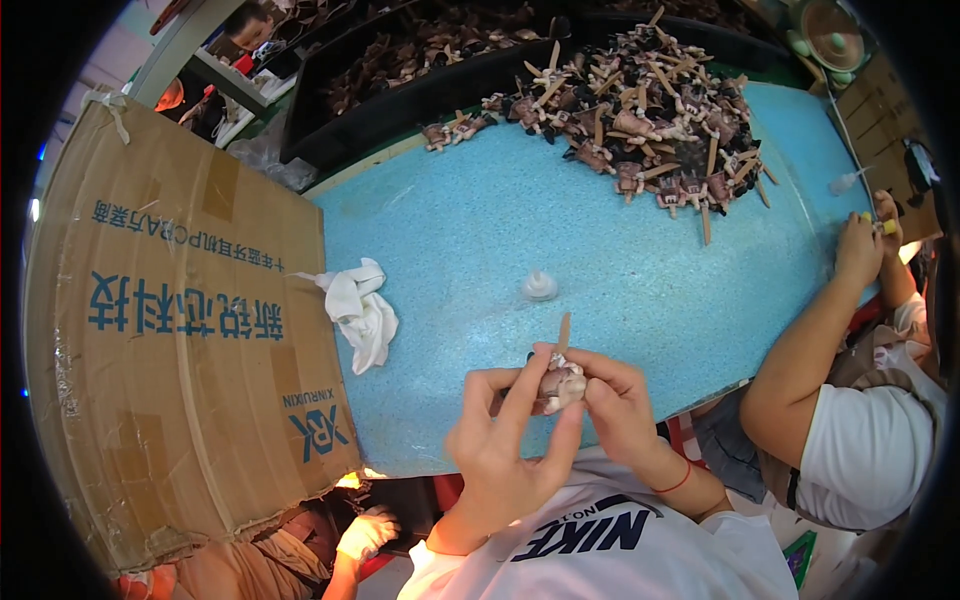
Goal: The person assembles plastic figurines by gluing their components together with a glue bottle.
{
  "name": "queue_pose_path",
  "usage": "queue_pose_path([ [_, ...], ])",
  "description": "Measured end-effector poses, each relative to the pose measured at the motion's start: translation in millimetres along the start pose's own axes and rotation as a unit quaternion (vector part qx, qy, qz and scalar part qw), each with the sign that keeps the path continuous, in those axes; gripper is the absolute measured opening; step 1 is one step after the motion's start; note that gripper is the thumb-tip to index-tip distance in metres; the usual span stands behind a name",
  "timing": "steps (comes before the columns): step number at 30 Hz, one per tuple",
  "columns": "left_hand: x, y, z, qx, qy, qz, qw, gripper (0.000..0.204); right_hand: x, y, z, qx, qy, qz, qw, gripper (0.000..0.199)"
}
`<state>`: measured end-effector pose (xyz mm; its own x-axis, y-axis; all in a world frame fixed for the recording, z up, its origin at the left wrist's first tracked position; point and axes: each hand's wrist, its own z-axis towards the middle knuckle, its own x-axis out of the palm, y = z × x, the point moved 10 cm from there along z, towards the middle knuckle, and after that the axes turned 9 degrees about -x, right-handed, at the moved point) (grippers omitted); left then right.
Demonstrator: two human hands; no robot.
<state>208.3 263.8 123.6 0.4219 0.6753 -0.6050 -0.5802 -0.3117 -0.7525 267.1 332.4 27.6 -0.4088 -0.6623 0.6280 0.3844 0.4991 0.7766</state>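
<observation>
Close to my body, at the near edge of the blue work surface (450, 235), I hold a small figurine (563, 385) in brown and pale tones. A flat tan blade-like strip (564, 333) sticks up from it. My left hand (515, 425) pinches the figurine from the left between thumb and fingers. From the right, the fingertips of my right hand (622, 405) grip it too. Just beyond them stands a small translucent bottle (539, 286) with a narrow tip. A crumpled white cloth (362, 312) lies to the left.
Similar figurines form a heap (660, 120) at the far right. Behind is a black bin (310, 125) of brown parts. A cardboard box (190, 300) walls the left side. A co-worker's hands (862, 248) work at right; another person's hand (368, 530) shows lower left.
</observation>
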Motion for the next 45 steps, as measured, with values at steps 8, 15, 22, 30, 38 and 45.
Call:
queue_pose_path([
  [8, 39.3, 56.0, -5.3, -0.262, 0.179, -0.544, 0.777, 0.043, 4.0, 48.8, 2.6, -0.186, 0.033, -0.328, 0.925, 0.035],
  [15, 67.1, 54.8, -23.1, -0.382, 0.239, -0.738, 0.503, 0.055, 25.3, 75.0, -0.1, -0.294, 0.058, -0.392, 0.87, 0.03],
  [22, 72.9, 48.8, -25.3, -0.382, 0.267, -0.761, 0.451, 0.054, 25.3, 77.8, -5.2, -0.313, 0.063, -0.417, 0.851, 0.031],
  [30, 40.2, 71.2, -7.9, -0.316, 0.18, -0.762, 0.537, 0.038, 20.6, 82.6, -11.3, -0.303, 0.055, -0.45, 0.838, 0.021],
  [38, -49.3, 45.5, 112.4, -0.078, -0.009, -0.537, 0.84, 0.045, 10.9, 98.3, -19.0, -0.323, 0.036, -0.47, 0.821, 0.026],
  [45, -61.6, 82.7, 250.6, -0.147, -0.124, -0.415, 0.889, 0.055, 5.4, 108.3, -30.2, -0.341, 0.028, -0.493, 0.8, 0.028],
])
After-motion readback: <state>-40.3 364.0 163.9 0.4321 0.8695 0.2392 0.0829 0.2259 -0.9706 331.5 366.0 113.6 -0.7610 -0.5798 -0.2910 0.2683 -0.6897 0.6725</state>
